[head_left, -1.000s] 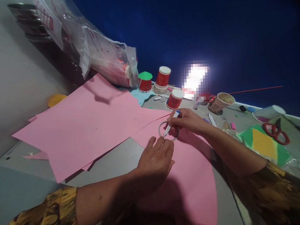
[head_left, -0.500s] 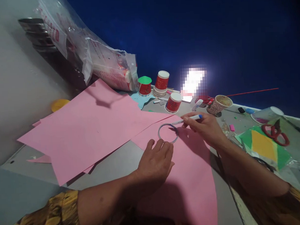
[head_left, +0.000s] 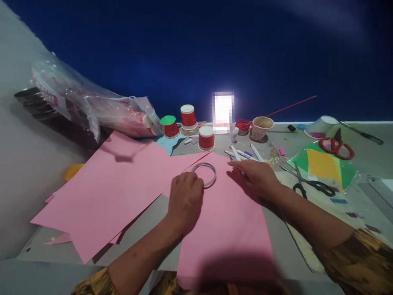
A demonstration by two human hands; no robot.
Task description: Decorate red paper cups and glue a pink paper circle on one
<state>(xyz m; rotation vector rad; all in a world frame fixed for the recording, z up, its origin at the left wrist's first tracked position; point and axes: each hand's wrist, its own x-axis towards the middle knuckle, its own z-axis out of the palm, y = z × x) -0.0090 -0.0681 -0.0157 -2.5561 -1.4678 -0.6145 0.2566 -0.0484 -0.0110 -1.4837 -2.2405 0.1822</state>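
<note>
Left hand [head_left: 186, 199] first: its fingers are curled onto the near left edge of the grey ring [head_left: 215, 173], which they appear to pinch, where half a second ago they lay flatter across its near edge. Right hand [head_left: 257, 177] has drawn off the ring and now sits palm down just beside it, over the pink sheet [head_left: 233, 223]. A dab of blue [head_left: 244, 175] shows under its fingers (likely the marker's end), but I cannot tell how firmly anything is held. So the pen is away from the rim, and I'd judge the marking paused while the left hand minds the ring. A faint line seems to show inside the ring, too slight to be sure of. To the left lie more pink sheets [head_left: 120, 189]; beyond the ring stands a red cup [head_left: 206, 139], and right of the right hand lie black-handled scissors [head_left: 322, 187].
</note>
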